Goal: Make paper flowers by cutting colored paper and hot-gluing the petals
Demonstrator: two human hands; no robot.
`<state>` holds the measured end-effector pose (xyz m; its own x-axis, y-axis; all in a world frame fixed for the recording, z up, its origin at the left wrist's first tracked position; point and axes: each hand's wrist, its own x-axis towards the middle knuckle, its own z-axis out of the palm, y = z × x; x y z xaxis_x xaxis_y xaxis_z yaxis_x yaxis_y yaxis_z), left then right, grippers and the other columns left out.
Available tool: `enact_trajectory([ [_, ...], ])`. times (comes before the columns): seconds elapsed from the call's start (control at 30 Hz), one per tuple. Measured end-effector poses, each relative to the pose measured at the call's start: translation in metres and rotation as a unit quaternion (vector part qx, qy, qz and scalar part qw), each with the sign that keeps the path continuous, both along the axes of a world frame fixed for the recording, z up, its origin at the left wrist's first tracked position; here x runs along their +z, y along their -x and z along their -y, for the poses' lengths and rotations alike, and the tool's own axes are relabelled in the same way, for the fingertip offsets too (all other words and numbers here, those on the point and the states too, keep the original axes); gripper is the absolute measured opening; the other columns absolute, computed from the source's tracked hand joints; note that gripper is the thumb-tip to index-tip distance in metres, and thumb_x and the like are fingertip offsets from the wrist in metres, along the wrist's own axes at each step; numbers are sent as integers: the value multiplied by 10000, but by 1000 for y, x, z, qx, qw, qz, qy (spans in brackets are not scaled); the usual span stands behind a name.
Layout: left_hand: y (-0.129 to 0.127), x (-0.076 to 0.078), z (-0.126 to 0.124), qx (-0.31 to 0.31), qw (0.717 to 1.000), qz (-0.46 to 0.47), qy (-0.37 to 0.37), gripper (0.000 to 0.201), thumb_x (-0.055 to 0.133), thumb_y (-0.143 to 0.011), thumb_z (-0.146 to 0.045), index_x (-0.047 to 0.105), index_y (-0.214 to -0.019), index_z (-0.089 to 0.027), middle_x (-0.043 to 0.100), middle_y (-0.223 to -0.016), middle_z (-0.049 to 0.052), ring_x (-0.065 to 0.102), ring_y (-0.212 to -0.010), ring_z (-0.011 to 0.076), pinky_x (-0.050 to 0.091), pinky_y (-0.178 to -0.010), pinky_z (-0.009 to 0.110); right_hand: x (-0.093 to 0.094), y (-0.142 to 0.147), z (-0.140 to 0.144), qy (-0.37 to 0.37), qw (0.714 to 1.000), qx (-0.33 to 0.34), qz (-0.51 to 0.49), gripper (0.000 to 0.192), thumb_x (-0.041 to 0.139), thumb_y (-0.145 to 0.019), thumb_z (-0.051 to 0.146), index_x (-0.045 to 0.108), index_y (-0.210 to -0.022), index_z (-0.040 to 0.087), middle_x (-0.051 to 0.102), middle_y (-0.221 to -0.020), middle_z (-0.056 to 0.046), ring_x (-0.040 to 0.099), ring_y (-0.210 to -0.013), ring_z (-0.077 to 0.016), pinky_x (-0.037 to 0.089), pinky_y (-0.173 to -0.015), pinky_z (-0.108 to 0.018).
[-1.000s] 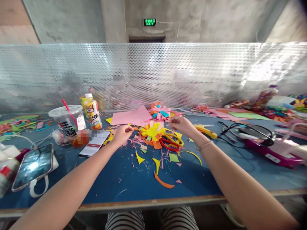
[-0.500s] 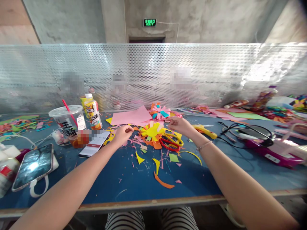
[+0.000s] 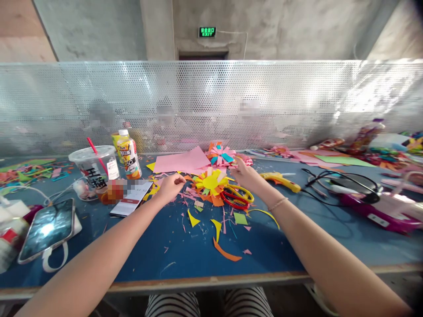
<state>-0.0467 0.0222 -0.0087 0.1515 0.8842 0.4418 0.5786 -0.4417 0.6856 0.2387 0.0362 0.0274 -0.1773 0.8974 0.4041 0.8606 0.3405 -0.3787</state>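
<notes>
My left hand [image 3: 171,186] hovers over the blue table, left of a yellow and orange paper flower [image 3: 211,182]. Its fingers are curled together, and no object shows in them. My right hand [image 3: 243,172] reaches beyond that flower, close to a pink, orange and blue paper flower [image 3: 220,155]. Its fingers are partly stretched out, with nothing visible in them; whether they touch the paper behind, I cannot tell. Red and yellow-handled scissors [image 3: 236,198] lie against the yellow flower. A pink paper sheet [image 3: 180,160] lies behind my left hand.
A yellow glue gun [image 3: 282,181] lies right of my right forearm. At left stand a lidded plastic cup [image 3: 94,171], a drink bottle [image 3: 129,156] and a phone [image 3: 48,231]. A purple power strip [image 3: 380,211] with cables sits right. Paper scraps [image 3: 216,229] litter the table before a perforated screen [image 3: 205,97].
My right hand has shifted slightly, its fingers now angled more upward beside the pink and blue flower. My left hand stays nearly where it was, and the table things look unmoved.
</notes>
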Motion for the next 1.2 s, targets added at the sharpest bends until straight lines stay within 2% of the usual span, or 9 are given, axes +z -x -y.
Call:
enact_trajectory([
  [0.1,0,-2,-1,-6,1000,-1,6,106,500,-685,-176,597,-726,-174,652,-751,28,603,-718,159,472,-711,292,-8,12,4,3,1000,1,-1,601,473,-802,420,311,-1308,140,600,-1099,-140,599,-891,-212,436,-766,-286],
  [0.2,-2,-4,-1,-13,1000,-10,5,111,496,-687,-177,601,-724,-174,648,-729,23,597,-692,155,470,-688,287,-15,24,5,62,998,-2,-14,576,486,-791,422,356,-1267,127,624,-1027,-138,595,-896,-223,439,-743,-286],
  [0.33,-4,-5,0,-36,999,-20,10,116,499,-693,-187,603,-742,-171,638,-714,20,583,-665,145,463,-651,268,-19,33,3,73,996,-5,-44,567,560,-739,292,378,-1244,111,617,-1011,-130,583,-900,-210,438,-761,-283],
  [0.5,-8,-3,7,-49,998,-31,28,103,527,-691,-203,600,-755,-169,630,-715,19,572,-638,135,451,-609,248,-21,31,-3,65,988,40,-132,504,573,-676,171,450,-1164,144,581,-1063,-97,578,-880,-172,465,-734,-265],
  [0.67,-11,-1,10,-66,997,-21,42,125,579,-686,-258,601,-775,-173,631,-707,19,575,-627,137,454,-597,252,-20,31,-3,65,958,88,-263,450,562,-677,229,450,-1107,159,575,-1000,-73,584,-812,-165,501,-591,-247],
  [0.77,-12,-2,9,-60,996,23,63,229,633,-655,-323,586,-809,-161,630,-735,33,586,-655,152,463,-609,269,-15,36,4,79,928,125,-342,429,580,-659,278,425,-1049,193,552,-989,-49,579,-802,-163,494,-502,-219],
  [0.9,-16,-4,8,-100,980,139,101,315,668,-629,-356,553,-833,-145,641,-856,71,615,-787,189,483,-712,323,-10,43,14,95,900,168,-390,404,621,-629,288,404,-962,215,537,-956,-24,574,-845,-168,515,-531,-228],
  [1.03,-22,-1,12,-147,958,221,108,354,675,-630,-348,562,-896,-145,640,-981,92,607,-915,226,459,-823,391,-12,48,19,122,892,180,-395,412,646,-625,293,396,-944,223,551,-919,-17,589,-854,-185,536,-567,-268],
  [1.2,-25,6,18,-127,960,232,91,292,639,-658,-312,578,-885,-138,645,-920,77,612,-838,212,481,-765,368,-12,53,23,133,885,191,-404,383,648,-629,286,400,-913,222,578,-845,-6,605,-800,-173,535,-628,-297],
])
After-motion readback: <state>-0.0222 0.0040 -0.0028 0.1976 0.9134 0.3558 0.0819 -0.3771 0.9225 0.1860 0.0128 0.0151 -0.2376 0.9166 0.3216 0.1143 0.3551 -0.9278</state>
